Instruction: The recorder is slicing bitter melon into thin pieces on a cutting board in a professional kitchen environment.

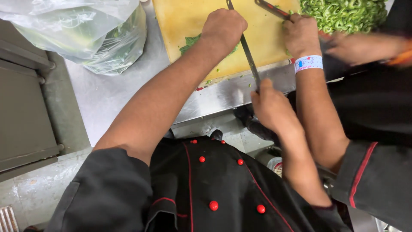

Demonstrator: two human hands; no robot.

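My left hand (223,26) is curled into a fist on the yellow cutting board (189,21), pressing down on flat green vegetable pieces (191,41). My right hand (271,107) grips the handle of a long thin knife (247,51) at the counter's front edge. Its blade runs up across the board, right beside my left hand. I wear a black chef coat with red buttons. A co-worker's hand (300,34) with a white wristband rests on the board's right side and holds another blade (271,7).
A heap of chopped green vegetable (343,15) lies at the top right. A clear plastic bag of greens (90,34) sits on the steel counter (111,94) to the left. A second, blurred co-worker's hand (365,46) is at the right. Grey cabinet (21,111) far left.
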